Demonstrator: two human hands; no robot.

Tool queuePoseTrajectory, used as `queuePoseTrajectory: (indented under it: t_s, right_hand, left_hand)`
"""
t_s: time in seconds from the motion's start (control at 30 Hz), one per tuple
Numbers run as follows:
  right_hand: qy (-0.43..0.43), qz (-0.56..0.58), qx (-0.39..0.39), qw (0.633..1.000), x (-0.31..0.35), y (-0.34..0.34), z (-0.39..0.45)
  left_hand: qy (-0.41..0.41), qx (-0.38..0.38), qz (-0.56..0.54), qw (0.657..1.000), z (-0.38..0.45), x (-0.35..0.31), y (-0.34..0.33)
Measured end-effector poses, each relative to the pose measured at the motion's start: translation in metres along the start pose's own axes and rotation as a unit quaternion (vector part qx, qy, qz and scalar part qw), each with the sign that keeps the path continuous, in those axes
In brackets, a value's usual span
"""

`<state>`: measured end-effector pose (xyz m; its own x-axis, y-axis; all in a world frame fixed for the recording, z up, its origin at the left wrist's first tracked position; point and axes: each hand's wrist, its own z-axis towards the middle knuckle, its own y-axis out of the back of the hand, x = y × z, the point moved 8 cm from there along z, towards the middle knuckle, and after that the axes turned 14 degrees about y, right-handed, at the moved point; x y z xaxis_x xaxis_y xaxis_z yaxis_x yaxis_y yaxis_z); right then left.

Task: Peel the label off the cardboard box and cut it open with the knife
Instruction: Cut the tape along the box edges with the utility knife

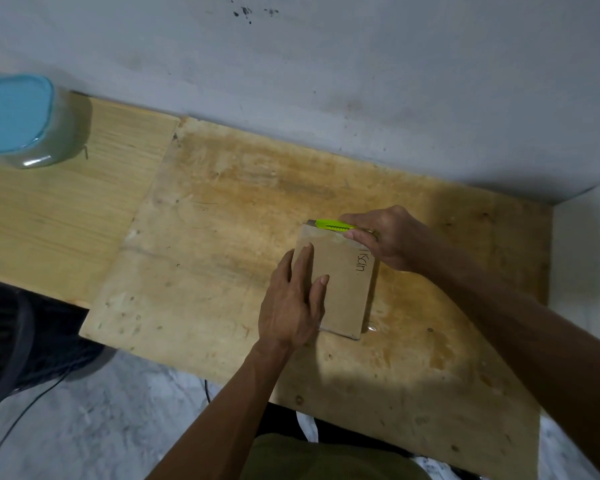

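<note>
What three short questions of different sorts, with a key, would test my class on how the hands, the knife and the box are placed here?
1. True or false: the left hand lies flat on the cardboard box.
2. Which hand grips the green knife?
3. The knife is at the box's: A) near edge, B) far edge, C) middle.

Key: 1 true. 2 the right hand. 3 B.

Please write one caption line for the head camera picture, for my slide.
Left hand flat on cardboard box, right hand holding green knife along its far edge.
</note>
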<state>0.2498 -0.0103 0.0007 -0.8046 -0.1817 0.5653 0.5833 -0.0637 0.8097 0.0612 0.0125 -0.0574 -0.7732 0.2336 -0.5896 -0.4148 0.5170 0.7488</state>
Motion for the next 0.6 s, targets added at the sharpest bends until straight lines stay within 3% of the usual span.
queuePoseTrajectory:
  t_s: [0.43,0.6]
  right_hand:
    - [0.016,-0.005,0.019,1.000,0.009,0.001,0.007]
    - [0.009,-0.017,0.066,0.998,0.012,-0.007,0.013]
  left_hand:
    - [0.007,0.001,0.004,1.000,-0.001,-0.002,0.002]
    - [0.006,0.001,0.004,1.000,-0.002,-0.003,0.002]
